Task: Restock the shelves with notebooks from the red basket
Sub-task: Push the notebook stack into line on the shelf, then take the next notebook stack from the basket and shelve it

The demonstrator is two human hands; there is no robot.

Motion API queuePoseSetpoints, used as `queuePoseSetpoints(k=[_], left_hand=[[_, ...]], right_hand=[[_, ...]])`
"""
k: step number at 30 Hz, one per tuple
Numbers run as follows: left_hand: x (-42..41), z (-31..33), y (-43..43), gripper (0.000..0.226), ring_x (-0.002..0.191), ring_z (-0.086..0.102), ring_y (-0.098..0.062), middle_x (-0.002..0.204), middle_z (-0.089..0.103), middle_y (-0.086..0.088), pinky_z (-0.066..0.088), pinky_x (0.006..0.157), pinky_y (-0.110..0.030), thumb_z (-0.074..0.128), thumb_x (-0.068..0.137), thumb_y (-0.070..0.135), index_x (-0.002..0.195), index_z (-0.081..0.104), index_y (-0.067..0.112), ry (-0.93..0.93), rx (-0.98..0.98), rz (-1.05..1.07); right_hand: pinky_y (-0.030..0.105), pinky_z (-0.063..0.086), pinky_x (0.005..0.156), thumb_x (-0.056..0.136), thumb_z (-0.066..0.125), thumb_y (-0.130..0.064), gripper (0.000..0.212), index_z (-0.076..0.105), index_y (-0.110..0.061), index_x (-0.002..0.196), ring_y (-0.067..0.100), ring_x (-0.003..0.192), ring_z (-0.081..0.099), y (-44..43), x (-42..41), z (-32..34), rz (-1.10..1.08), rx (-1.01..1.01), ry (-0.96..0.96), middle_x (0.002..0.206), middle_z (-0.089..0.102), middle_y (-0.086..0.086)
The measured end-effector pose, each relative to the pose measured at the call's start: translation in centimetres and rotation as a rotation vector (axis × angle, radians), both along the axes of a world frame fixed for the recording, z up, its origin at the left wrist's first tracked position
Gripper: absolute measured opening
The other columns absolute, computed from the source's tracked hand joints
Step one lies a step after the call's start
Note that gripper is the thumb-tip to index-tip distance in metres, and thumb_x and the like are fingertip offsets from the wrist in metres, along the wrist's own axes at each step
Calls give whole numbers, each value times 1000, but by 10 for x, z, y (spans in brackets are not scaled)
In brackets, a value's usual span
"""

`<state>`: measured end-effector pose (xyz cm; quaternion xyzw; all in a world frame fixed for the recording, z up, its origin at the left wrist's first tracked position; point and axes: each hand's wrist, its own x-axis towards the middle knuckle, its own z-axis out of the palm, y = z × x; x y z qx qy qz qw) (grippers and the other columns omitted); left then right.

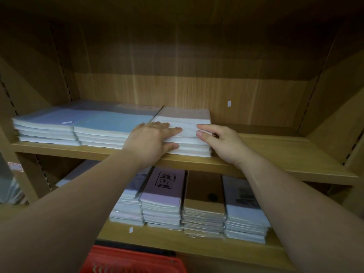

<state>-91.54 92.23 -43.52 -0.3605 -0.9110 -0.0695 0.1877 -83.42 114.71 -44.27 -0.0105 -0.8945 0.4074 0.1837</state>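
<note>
Upper shelf (275, 152): I see a white notebook stack (183, 117) at its front, just right of a blue stack (112, 121) and a lilac stack (45, 121).
Left hand (149, 142): fingers straight, flat on the white notebook stack, thumb against its front edge.
Right hand (224, 144): forefinger and thumb curled, pinching its right front corner.
Lower shelf (167, 240): lower stacks (163, 194) side by side.
Red basket (134, 261): below the shelves, contents I cannot tell.
</note>
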Motion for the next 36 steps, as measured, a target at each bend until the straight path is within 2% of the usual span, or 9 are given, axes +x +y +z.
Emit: queuePoseSetpoints(k=[4,9,12,16,22,26,30,32,36], left_hand=[[13,7,7,54,147,31,-18,160,36,5,17,121,-52,41,100,57,152,30,46,-11,-57,76],[51,-7,-2,58,154,16,-22,166,21,0,9,123,-54,36,103,50,158,19,37,22,-5,73],[73,-40,-32,57,149,30,-30,161,34,-9,21,121,-56,49,100,44,153,37,28,177,205,-9],[95,-117,-81,47,123,53,-38,137,57,-18,43,102,-49,59,94,35,133,61,11,242,436,-30],[143,-269,-140,60,119,58,-36,133,61,-13,46,100,-39,67,83,35,139,58,14,-427,320,215],[169,-352,-167,73,131,50,-33,144,53,-11,40,109,-40,65,85,45,150,44,21,-791,142,363],[185,-387,-177,70,129,52,-29,143,53,-11,38,109,-34,63,91,43,153,38,21,-1001,107,410],[191,-396,-179,69,132,49,-30,147,49,-14,36,110,-33,60,95,39,155,33,21,-1067,89,430],[196,-404,-177,70,130,50,-34,146,48,-17,37,109,-34,58,96,34,157,27,20,-1103,114,476]], right_hand=[[20,35,94,98,54,-53,45,60,-35,139,10,120,52,-7,6,1,-53,121,45,142,57,-3],[37,25,119,100,44,-59,55,47,-36,149,23,153,22,-28,33,-15,-257,325,94,167,22,4],[41,14,122,98,51,-55,59,41,-33,152,25,156,5,-54,60,-39,-292,374,278,169,15,7],[36,17,121,94,60,-45,55,51,-24,145,25,155,13,-101,93,-106,-228,214,412,164,25,8],[22,24,113,94,64,-41,52,53,-25,142,17,145,33,-181,129,-265,-76,-90,-173,156,37,2],[37,42,107,91,68,-41,65,45,-24,149,23,134,48,-216,147,-353,-185,-347,-592,150,48,4],[28,43,90,90,69,-41,74,36,-24,154,24,136,47,-228,153,-387,-335,-399,-737,154,43,3],[27,43,92,91,69,-37,78,31,-23,157,25,136,48,-228,151,-393,-362,-442,-798,156,43,5],[26,44,84,92,66,-30,82,21,-22,160,24,114,59,-230,155,-400,-380,-522,-916,148,53,5]])
